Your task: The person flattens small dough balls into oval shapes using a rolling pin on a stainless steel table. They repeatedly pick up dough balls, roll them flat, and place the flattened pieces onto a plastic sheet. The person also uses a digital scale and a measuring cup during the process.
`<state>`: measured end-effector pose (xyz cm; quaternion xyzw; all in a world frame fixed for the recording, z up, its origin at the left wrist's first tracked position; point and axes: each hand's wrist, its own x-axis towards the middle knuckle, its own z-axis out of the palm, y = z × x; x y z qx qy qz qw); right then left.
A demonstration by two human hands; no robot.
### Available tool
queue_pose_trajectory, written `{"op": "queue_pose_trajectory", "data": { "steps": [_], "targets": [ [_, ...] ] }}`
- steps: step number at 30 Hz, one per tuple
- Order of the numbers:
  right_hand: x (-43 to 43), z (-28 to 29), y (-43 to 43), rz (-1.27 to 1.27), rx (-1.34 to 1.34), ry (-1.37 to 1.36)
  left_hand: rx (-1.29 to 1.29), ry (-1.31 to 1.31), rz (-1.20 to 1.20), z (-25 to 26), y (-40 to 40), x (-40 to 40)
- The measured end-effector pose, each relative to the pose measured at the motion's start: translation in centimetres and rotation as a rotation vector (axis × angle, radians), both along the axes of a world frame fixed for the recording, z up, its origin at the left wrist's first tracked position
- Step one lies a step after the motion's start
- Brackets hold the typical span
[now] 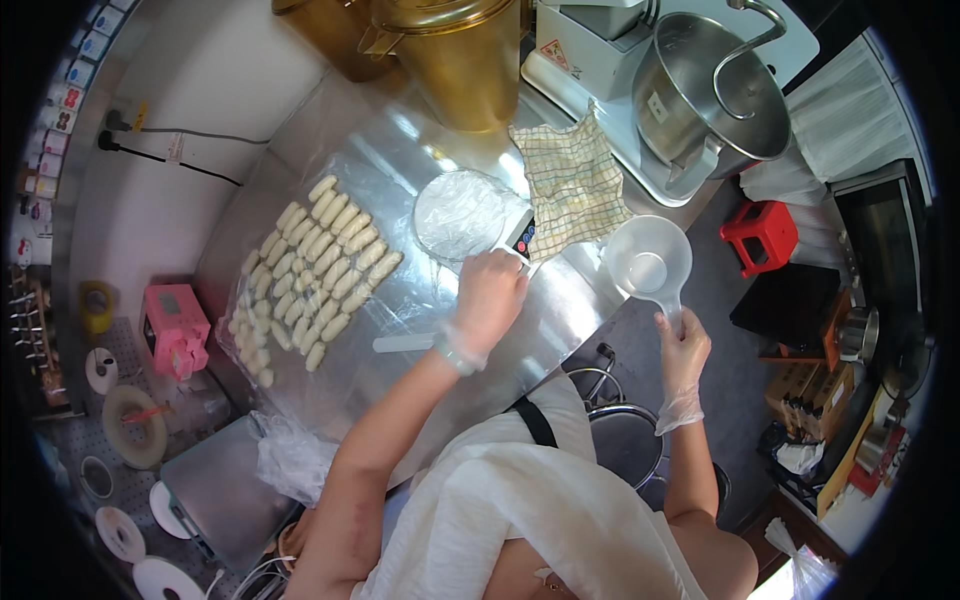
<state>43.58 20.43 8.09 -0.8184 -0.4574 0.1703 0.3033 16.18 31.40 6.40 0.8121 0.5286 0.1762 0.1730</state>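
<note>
My right hand (684, 345), in a clear plastic glove, grips the handle of a translucent plastic measuring jug (649, 256). The jug is held past the table's right edge, and nothing shows inside it. My left hand (491, 296), also gloved, is curled against the near edge of a white digital scale (519, 229); its fingertips are hidden. On the scale sits a round dish or disc (459, 214) wrapped in clear film. Left of it, rows of pale dough rolls (326, 259) lie on plastic sheeting. A white stick-like piece (403, 343) lies near my left wrist.
A checked cloth (574, 187) lies beside the scale on the steel table (555, 322). Gold-coloured lidded containers (457, 67) and a mixer bowl (709, 90) with a dough hook stand behind. A red stool (760, 236) and a round seat (624, 442) are to the right.
</note>
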Motion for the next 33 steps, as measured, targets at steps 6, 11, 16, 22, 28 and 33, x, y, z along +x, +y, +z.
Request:
{"op": "queue_pose_trajectory", "data": {
  "steps": [6, 11, 16, 22, 28, 33],
  "targets": [
    [0.9, -1.5, -1.1, -0.135, 0.031, 0.195, 0.009, 0.198, -0.058, -2.1, 3.7, 5.3],
    [1.5, -2.4, -1.6, -0.144, 0.018, 0.184, 0.158, 0.457, -0.160, -4.4, 4.1, 7.9],
    [1.2, -2.2, -1.4, -0.158, 0.057, 0.266, 0.223, 0.681, -0.239, -6.2, 4.8, 8.4],
    [1.0, -2.1, -0.8, -0.147, 0.083, 0.355, 0.316, 0.172, -0.101, -1.2, 8.7, 7.4],
    [0.6, -2.0, 0.1, -0.133, 0.081, 0.403, 0.436, 0.013, -0.091, 7.4, 16.2, 7.6],
    [0.9, -2.5, -0.3, -0.143, 0.097, 0.406, 0.273, 0.060, -0.055, 9.1, 19.0, 7.9]
  ]
}}
